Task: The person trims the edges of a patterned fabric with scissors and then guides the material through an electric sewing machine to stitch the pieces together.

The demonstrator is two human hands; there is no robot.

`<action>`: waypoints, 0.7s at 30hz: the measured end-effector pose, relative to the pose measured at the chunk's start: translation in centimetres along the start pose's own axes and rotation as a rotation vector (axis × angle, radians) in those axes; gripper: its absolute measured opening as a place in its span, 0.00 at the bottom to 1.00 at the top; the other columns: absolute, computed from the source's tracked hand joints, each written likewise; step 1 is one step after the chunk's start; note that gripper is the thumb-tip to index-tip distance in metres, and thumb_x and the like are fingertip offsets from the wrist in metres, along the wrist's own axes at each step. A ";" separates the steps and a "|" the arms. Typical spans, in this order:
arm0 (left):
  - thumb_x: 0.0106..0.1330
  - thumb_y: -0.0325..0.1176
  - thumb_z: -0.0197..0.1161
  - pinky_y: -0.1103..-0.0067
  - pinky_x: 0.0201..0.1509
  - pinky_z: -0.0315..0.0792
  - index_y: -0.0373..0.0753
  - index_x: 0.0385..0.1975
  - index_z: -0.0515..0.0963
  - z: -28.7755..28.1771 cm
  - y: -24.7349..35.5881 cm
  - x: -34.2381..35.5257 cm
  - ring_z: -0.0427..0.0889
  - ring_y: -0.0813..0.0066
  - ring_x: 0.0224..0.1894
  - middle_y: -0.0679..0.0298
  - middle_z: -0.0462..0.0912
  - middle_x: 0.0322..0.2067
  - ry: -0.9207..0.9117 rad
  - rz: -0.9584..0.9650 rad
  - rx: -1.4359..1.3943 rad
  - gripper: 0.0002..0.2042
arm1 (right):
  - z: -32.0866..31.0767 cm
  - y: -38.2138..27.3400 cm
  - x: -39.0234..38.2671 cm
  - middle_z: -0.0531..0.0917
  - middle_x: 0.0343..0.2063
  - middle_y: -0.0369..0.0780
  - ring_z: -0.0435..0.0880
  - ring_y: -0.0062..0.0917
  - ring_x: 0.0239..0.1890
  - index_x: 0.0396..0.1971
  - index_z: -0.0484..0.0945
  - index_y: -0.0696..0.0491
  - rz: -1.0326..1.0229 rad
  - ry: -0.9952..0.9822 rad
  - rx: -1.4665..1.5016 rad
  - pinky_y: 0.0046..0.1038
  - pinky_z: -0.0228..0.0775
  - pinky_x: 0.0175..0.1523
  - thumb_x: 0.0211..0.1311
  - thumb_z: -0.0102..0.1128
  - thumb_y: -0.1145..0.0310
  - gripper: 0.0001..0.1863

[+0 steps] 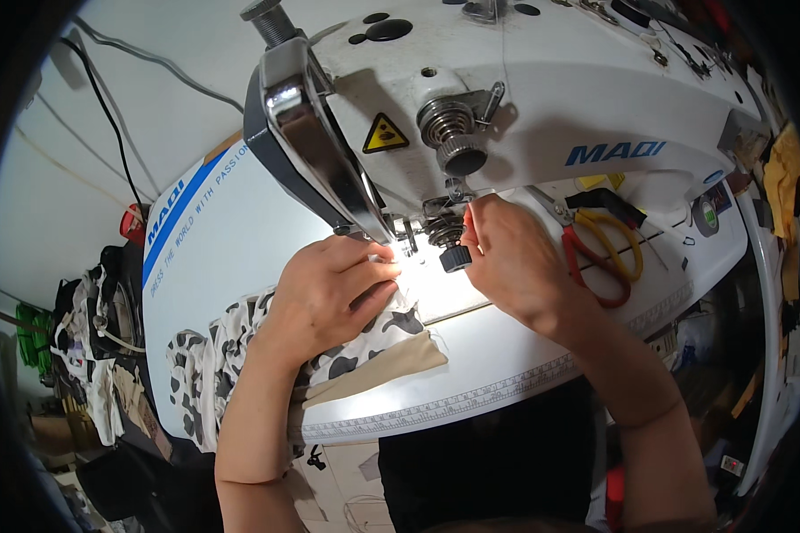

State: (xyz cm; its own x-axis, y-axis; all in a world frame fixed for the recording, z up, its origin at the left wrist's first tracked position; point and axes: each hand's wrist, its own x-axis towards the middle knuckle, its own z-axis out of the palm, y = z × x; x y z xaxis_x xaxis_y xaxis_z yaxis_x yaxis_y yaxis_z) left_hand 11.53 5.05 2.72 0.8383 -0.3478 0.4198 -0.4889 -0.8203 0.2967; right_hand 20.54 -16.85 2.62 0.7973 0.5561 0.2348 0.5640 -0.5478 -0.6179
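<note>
A white sewing machine [533, 107] stands over the table, its lamp glaring around the needle [409, 237]. To the left of the needle is my left hand [324, 289], fingers bent together at the edge of a white fabric with dark spots [369, 342]. The glare washes out its fingertips. A beige fabric strip [378, 371] lies along the near side of the spotted cloth. My right hand [520, 253] is closed just right of the black tension knob [454, 258]. Its fingertips are mostly turned away, so what they pinch is hidden.
Red-and-yellow-handled scissors [600, 258] lie right of my right hand, below the machine arm. A printed ruler scale [471, 393] runs along the table's front edge. Hanging cloths [98, 338] and cables [120, 133] are at the left. More spotted fabric bunches beneath my left forearm.
</note>
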 end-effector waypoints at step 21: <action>0.54 0.20 0.70 0.71 0.38 0.79 0.38 0.31 0.83 -1.7 0.6 0.3 0.85 0.61 0.36 0.61 0.85 0.33 -0.097 -0.128 -0.104 0.07 | -0.7 -0.5 0.1 0.85 0.27 0.46 0.87 0.37 0.31 0.47 0.82 0.57 -0.003 -0.369 -0.061 0.36 0.78 0.40 0.69 0.58 0.68 0.12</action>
State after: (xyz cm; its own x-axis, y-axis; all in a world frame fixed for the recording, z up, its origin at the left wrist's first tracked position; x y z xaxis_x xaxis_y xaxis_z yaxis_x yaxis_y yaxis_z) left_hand 11.09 5.22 4.43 0.9121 -0.2901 0.2896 -0.3950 -0.8111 0.4313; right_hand 20.52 -17.00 3.48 0.6708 0.7395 -0.0566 0.5870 -0.5760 -0.5689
